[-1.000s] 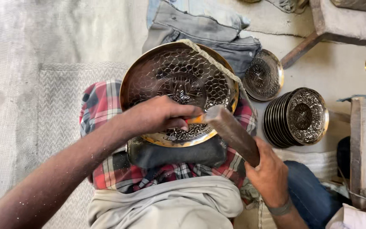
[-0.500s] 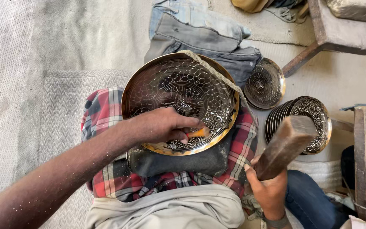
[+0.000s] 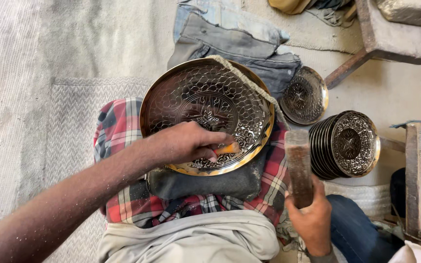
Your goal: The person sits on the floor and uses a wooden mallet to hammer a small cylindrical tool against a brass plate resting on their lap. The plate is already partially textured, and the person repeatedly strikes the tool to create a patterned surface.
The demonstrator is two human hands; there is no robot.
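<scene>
A large round brass plate [image 3: 191, 92] with an embossed honeycomb and flower pattern rests tilted on a dark pad [image 3: 205, 182] over a red checked cloth [image 3: 123, 126]. My left hand [image 3: 183, 142] lies on the plate's lower part, fingers closed on a small orange tool [image 3: 227, 147] whose tip touches the metal. My right hand [image 3: 310, 216] grips a wooden mallet [image 3: 298, 163], held upright to the right of the plate and clear of it.
A stack of embossed plates [image 3: 347, 143] stands on edge at the right, with a single plate [image 3: 303, 95] behind it. Folded denim [image 3: 230, 36] lies beyond the big plate. Wooden stools [image 3: 381, 34] sit at the top right and right edge.
The mallet has swung away from the tool, first out to the right, and now stands upright beside the plate. My left hand and the tool have stayed on the plate.
</scene>
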